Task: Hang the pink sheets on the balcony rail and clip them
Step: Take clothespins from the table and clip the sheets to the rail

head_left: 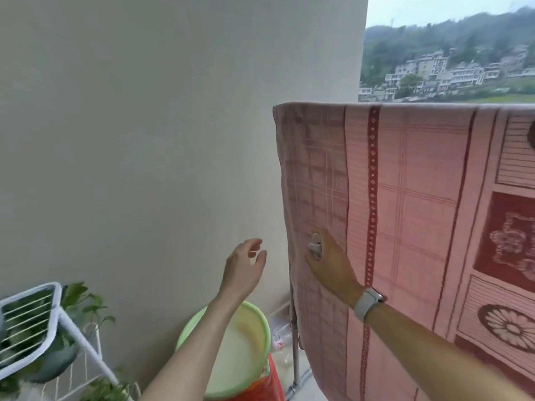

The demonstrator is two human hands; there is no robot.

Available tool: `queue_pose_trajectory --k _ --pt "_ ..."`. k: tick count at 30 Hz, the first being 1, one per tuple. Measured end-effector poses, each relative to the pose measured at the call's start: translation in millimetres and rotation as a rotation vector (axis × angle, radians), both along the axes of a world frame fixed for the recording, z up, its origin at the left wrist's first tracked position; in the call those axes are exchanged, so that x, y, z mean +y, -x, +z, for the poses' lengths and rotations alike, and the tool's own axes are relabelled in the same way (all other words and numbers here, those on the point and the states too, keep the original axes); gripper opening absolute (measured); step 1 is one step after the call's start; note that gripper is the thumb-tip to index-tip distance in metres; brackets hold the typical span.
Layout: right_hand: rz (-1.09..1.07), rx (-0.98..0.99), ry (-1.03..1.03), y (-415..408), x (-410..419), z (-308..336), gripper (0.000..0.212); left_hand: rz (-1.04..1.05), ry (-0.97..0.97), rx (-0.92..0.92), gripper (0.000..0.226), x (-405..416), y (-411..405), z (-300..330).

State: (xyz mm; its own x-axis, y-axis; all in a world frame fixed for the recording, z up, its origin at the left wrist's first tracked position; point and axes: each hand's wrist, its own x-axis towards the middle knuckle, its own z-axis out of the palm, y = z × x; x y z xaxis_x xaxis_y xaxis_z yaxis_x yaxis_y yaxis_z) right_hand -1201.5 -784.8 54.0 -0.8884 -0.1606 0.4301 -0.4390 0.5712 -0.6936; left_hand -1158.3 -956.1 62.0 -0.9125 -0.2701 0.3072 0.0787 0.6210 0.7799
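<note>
I see the pink sheet (pixel 405 212) filling the right half of the frame, draped over the top of the rail and hanging down in long folds, its checks, dark red stripes and flower and bear panels facing me. Against its left part, at mid-height, my right hand (pixel 333 261) lies on the cloth with a pale clip (pixel 315 245) pinched at the fingertips; whether the clip bites the fabric I cannot tell. A light-coloured watch (pixel 369 303) sits on that wrist. My left hand (pixel 246 266) hangs in the air left of the sheet's edge, apart from it, fingers loosely spread and holding nothing. Below it, bottom centre, stands a green basin (pixel 257 322) on something red. In the lower left are a white wire rack (pixel 43 316) and leafy plants (pixel 84 299). A plain wall (pixel 144 125) takes up the left, and a hillside with buildings (pixel 434 70) shows at upper right.
</note>
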Motion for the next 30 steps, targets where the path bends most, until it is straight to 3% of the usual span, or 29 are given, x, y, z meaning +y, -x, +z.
queue_pose_trajectory --k 10,13,19,21,23,26,30 --pt "-0.243 0.070 -0.255 132 -77 -2 0.027 -0.283 -0.200 0.005 0.031 -49 200 -2" --pt "-0.381 0.114 -0.198 152 -97 -7 0.026 -0.503 -0.379 -0.088 0.038 -56 245 8" --pt "-0.733 0.051 -0.141 175 -132 -7 0.050 -1.043 -0.650 -0.383 0.064 -49 309 19" --pt "-0.847 0.093 -0.184 182 -135 -10 0.042 -1.164 -0.696 -0.460 0.052 -41 317 18" --pt "-0.887 0.111 -0.225 185 -134 -15 0.029 -1.195 -0.757 -0.485 0.040 -37 321 16" --pt "-0.856 0.151 -0.219 183 -133 -18 0.015 -1.075 -0.888 -0.397 0.039 -32 324 11" --pt "-0.839 0.152 -0.158 179 -134 -16 0.016 -0.935 -0.770 -0.164 0.027 -35 327 4"
